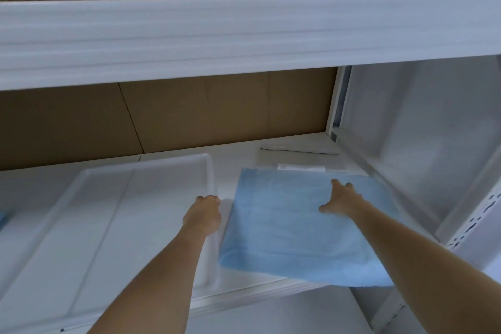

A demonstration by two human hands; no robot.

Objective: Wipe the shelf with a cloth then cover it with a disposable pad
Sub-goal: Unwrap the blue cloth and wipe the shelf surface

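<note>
A light blue disposable pad (284,228) lies flat on the right part of the white shelf (238,154), its near edge hanging a little over the shelf's front. My right hand (343,199) rests on the pad with fingers spread, palm down. My left hand (203,213) is curled around the right rim of a large white plastic tray (122,211) that sits on the shelf's left part, beside the pad. No cloth is in either hand.
A clear plastic wrapper with a white label (301,167) lies on the shelf behind the pad. The upper shelf's front beam (244,35) runs overhead. Brown cardboard (189,116) forms the back wall. A white upright with slots (477,219) stands right.
</note>
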